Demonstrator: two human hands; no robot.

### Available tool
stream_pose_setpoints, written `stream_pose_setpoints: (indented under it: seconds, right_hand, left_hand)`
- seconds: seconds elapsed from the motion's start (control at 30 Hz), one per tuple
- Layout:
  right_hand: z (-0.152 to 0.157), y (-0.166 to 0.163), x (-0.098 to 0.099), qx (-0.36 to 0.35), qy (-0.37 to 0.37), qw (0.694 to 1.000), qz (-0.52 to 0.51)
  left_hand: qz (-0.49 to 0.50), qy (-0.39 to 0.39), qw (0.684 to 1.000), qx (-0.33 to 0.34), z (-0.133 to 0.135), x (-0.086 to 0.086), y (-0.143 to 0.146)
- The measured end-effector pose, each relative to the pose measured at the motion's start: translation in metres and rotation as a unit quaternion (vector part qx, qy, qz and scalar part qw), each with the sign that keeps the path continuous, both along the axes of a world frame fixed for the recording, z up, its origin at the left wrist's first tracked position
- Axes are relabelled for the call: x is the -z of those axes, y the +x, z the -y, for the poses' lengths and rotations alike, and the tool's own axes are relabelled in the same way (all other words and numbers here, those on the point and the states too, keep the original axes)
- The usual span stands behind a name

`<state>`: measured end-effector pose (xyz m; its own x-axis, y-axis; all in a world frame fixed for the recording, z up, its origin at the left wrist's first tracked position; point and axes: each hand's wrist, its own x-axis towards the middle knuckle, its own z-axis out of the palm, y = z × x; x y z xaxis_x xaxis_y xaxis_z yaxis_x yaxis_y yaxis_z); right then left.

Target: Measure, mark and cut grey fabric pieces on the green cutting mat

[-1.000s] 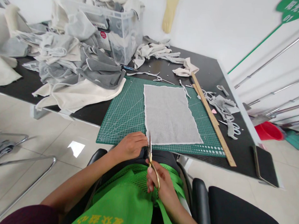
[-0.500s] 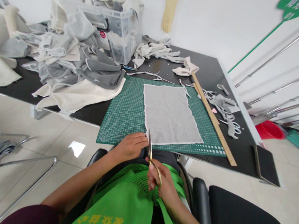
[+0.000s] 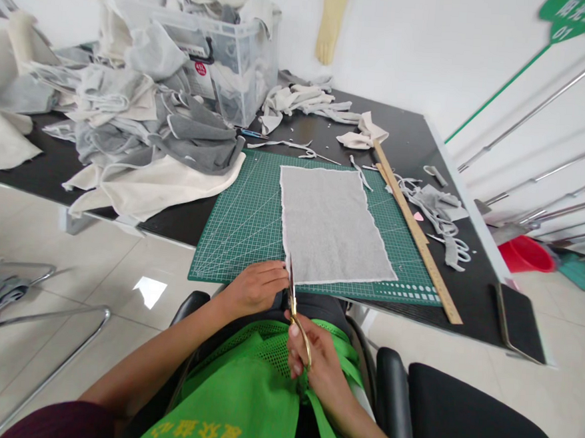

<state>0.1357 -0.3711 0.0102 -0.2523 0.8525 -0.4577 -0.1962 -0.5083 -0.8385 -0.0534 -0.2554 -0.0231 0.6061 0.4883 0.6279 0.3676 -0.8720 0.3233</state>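
Observation:
A grey rectangle of cloth (image 3: 329,225) lies flat on a green cutting mat (image 3: 242,222) at the table's near edge. My right hand (image 3: 315,364) is closed round the gold handles of a pair of scissors (image 3: 294,299), whose blades point up at the cloth's near left corner. My left hand (image 3: 255,286) sits curled at that same corner, fingers pinched together on the cloth's edge beside the blades. I sit in a green apron (image 3: 240,395) with both hands over my lap.
A long wooden ruler (image 3: 414,231) lies along the mat's right side, with grey offcuts (image 3: 440,213) beyond it. A heap of grey and cream fabric (image 3: 138,128) and a clear bin (image 3: 234,55) fill the left. A dark tablet (image 3: 518,321) lies at the right corner.
Almost nothing differs. The scissors and my right hand have shifted very slightly; the cloth and my left hand stay where they were.

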Motion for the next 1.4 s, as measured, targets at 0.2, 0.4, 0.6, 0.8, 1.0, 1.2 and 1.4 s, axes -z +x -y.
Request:
stream_pose_setpoints:
  seconds: [0.2,0.4,0.6,0.8,1.0,1.2,1.4]
  right_hand:
    - [0.001,0.0,0.004,0.001,-0.008,1.0,-0.01]
    - [0.001,0.0,0.007,-0.005,0.015,0.999,0.029]
    - [0.0,-0.001,0.009,-0.008,0.02,0.999,0.035]
    - [0.0,-0.001,0.007,0.004,-0.007,1.0,0.018]
    - [-0.001,0.0,0.007,0.01,-0.023,1.0,-0.004]
    - [0.0,0.0,0.007,0.011,-0.016,1.0,-0.013]
    - [0.001,0.0,0.005,0.01,-0.01,1.0,-0.013]
  left_hand:
    - [0.019,-0.059,0.998,-0.009,0.003,-0.008,0.004]
    - [0.048,-0.117,0.992,-0.017,0.0,-0.013,0.006]
    - [0.033,-0.103,0.994,-0.008,-0.002,-0.008,0.006]
    - [-0.007,-0.118,0.993,-0.01,-0.002,-0.011,0.005]
    - [-0.003,-0.106,0.994,0.0,-0.003,-0.005,0.003]
    - [0.01,-0.089,0.996,0.0,-0.003,-0.001,0.002]
    - [0.01,-0.073,0.997,0.004,-0.002,0.001,0.001]
